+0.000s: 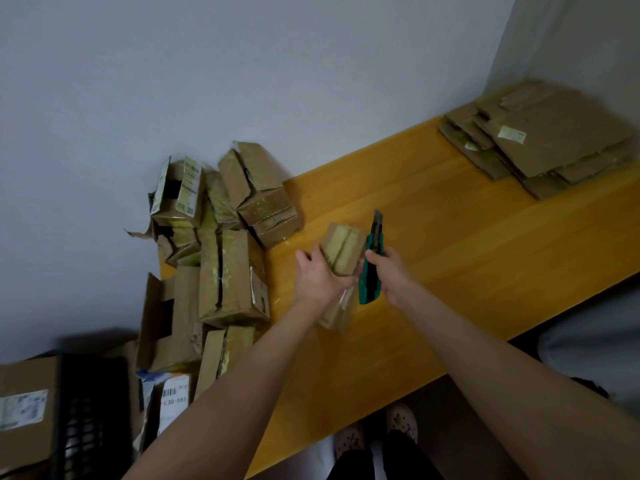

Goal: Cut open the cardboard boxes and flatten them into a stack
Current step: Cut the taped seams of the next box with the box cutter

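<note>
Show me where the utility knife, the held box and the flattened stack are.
utility knife [370, 273]: head view, on its handle.
held box [343, 248]: head view, on its taped top face.
flattened stack [554, 133]: head view, on the topmost sheet.

bare forearms [242, 368], left hand [317, 275] and right hand [393, 271] ungloved; black trousers [412, 459]; pale pink perforated clogs [401, 421], small charms on uppers.

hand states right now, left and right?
Left hand: holds the box.
Right hand: grips the knife.
</note>
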Demonstrator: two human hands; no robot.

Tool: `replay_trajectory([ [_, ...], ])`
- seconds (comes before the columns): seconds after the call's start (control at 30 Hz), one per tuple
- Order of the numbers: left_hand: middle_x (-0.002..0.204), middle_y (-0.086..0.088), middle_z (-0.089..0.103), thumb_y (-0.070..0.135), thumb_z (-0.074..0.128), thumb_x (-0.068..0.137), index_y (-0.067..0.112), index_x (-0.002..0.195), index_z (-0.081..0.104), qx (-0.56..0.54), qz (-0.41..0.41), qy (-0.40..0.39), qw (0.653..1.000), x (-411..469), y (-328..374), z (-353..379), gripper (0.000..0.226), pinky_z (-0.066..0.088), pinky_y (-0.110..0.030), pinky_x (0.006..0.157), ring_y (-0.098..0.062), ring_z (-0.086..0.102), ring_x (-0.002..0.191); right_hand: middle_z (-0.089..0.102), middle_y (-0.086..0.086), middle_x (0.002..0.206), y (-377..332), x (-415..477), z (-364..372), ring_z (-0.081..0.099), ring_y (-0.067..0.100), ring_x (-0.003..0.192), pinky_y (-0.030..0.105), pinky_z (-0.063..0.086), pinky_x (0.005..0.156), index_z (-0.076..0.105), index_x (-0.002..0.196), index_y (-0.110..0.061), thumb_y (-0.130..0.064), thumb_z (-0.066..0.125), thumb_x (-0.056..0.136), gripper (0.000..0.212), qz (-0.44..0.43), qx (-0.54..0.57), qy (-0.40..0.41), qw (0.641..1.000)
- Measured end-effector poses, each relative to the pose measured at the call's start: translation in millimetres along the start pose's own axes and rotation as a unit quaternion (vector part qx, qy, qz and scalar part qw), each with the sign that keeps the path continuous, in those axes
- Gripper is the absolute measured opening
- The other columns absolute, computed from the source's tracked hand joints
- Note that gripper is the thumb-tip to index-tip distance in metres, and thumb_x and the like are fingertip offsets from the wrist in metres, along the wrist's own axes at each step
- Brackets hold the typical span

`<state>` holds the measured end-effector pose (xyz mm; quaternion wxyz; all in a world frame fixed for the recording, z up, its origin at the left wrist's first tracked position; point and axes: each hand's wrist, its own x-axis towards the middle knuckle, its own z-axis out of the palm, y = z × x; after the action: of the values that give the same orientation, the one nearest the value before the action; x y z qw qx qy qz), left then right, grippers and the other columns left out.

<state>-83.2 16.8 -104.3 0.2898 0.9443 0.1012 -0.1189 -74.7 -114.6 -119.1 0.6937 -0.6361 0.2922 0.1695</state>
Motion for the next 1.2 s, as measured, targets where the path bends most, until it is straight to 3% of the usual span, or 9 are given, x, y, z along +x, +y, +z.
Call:
replay_trajectory([
  [0.1,0.118,-0.004,0.053,0.047,0.067,0.084,0.016,0.115,0.048,-0.183,-0.065,-0.002,0.981,4,-7,-12,0.048,0.045,-0.022,0.074,-0.012,0.054,0.093,0.054,0.007,0.123,-2,2,3,0.055,0.026,0.110,0.043,0.048,0.094,0.042,0.135,-0.014,-0.021,0.050,0.099,0.037,-0.027,-0.048,-0.012,0.998],
  [0.17,0.105,0.000,0.062,0.042,0.062,0.090,0.019,0.101,0.047,-0.211,-0.056,0.035,0.975,4,-11,-19,0.030,0.038,-0.018,0.059,-0.009,0.058,0.082,0.054,0.004,0.118,-5,1,7,0.056,0.022,0.103,0.038,0.049,0.086,0.040,0.135,-0.014,-0.019,0.050,0.099,0.037,-0.062,-0.068,-0.024,0.995],
  [0.27,0.106,0.007,0.060,0.041,0.067,0.087,0.022,0.120,0.048,-0.157,-0.002,0.114,0.981,4,-13,-32,0.043,0.044,-0.023,0.066,-0.010,0.059,0.086,0.053,0.000,0.112,-14,-1,14,0.054,0.015,0.095,0.028,0.045,0.075,0.041,0.132,-0.015,-0.017,0.050,0.099,0.034,-0.126,-0.115,-0.053,0.984],
  [0.4,0.118,0.007,0.044,0.040,0.073,0.082,0.028,0.146,0.036,-0.119,0.019,0.109,0.987,7,-13,-40,0.075,0.042,-0.020,0.066,-0.009,0.055,0.089,0.053,0.001,0.114,-21,-1,21,0.052,0.016,0.100,0.026,0.042,0.076,0.042,0.131,-0.015,-0.015,0.049,0.099,0.033,-0.172,-0.145,-0.070,0.972],
  [0.53,0.128,-0.004,0.049,0.027,0.077,0.080,0.025,0.138,0.044,-0.233,0.007,0.071,0.970,11,-23,-40,0.067,0.053,-0.032,0.081,-0.015,0.058,0.098,0.053,-0.007,0.104,-18,-2,25,0.052,0.007,0.090,0.018,0.039,0.066,0.044,0.128,-0.017,-0.014,0.051,0.098,0.032,-0.173,-0.143,-0.070,0.972],
  [0.73,0.126,-0.004,0.056,0.019,0.066,0.090,0.029,0.143,0.035,-0.401,-0.016,-0.011,0.916,6,-31,-40,0.061,0.050,-0.015,0.063,-0.007,0.060,0.097,0.054,-0.009,0.105,-15,-4,23,0.052,0.011,0.098,0.021,0.040,0.072,0.044,0.131,-0.019,-0.015,0.054,0.097,0.036,-0.162,-0.142,-0.089,0.973],
  [0.9,0.111,0.004,0.057,0.019,0.068,0.089,0.029,0.144,0.036,-0.335,0.004,-0.050,0.941,7,-24,-46,0.064,0.050,-0.013,0.058,-0.003,0.057,0.091,0.056,-0.002,0.113,-10,-6,16,0.053,0.018,0.106,0.029,0.044,0.085,0.045,0.132,-0.017,-0.012,0.052,0.097,0.036,-0.152,-0.140,-0.078,0.975],
  [1.0,0.116,-0.001,0.058,0.015,0.073,0.084,0.024,0.135,0.042,-0.242,0.024,-0.053,0.969,6,-18,-46,0.060,0.056,-0.027,0.067,-0.010,0.060,0.089,0.056,0.001,0.116,-4,-8,15,0.053,0.019,0.108,0.029,0.043,0.085,0.047,0.129,-0.015,-0.009,0.052,0.097,0.034,-0.157,-0.157,-0.070,0.973],
  [1.2,0.114,-0.002,0.064,0.020,0.074,0.083,0.024,0.133,0.048,-0.142,0.028,0.047,0.988,-2,-14,-30,0.057,0.047,-0.025,0.079,-0.018,0.061,0.101,0.056,0.007,0.127,4,-10,28,0.052,0.025,0.119,0.036,0.044,0.097,0.047,0.135,-0.011,-0.007,0.053,0.096,0.040,-0.158,-0.182,-0.011,0.970],
])
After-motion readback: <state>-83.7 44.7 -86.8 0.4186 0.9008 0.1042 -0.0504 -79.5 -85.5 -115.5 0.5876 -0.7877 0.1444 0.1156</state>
